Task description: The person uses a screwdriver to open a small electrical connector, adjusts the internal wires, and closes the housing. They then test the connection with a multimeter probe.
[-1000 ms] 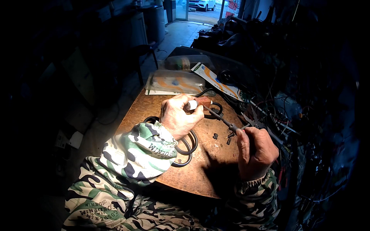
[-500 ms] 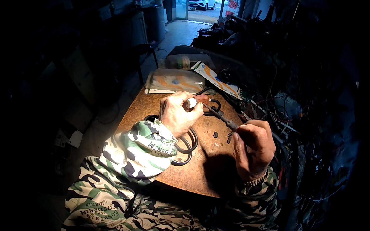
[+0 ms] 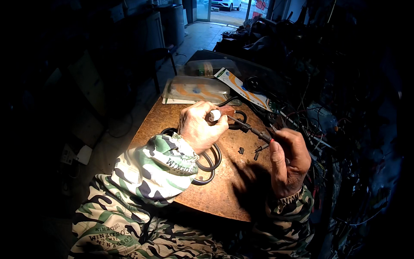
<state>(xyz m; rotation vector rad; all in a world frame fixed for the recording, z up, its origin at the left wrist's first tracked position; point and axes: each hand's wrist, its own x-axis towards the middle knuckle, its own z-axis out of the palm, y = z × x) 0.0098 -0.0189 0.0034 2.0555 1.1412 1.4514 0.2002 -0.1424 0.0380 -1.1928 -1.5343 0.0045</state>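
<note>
My left hand (image 3: 199,125) is closed around a small white piece (image 3: 214,115) at the middle of the table. A reddish-brown block (image 3: 227,112) sits right beside that piece, at my fingertips. My right hand (image 3: 292,159), on the right, grips a tool with a thin metal shaft and dark collar, which looks like a soldering iron (image 3: 254,131). A red spot shows on it near my thumb. Its thin end reaches the block's near side; whether it touches, I cannot tell. Black cable (image 3: 214,166) lies coiled under my left wrist.
Small black parts (image 3: 241,150) lie on the brown table (image 3: 207,198). Behind my left hand are clear plastic packages (image 3: 198,88) and an orange-and-white card (image 3: 243,90). Tangled wires (image 3: 317,125) crowd the right side. A dark stool (image 3: 158,55) stands beyond the far left edge.
My right hand has shifted slightly right and turned, exposing the red spot on the tool. The tool's thin end stays by the block. My left hand has hardly moved.
</note>
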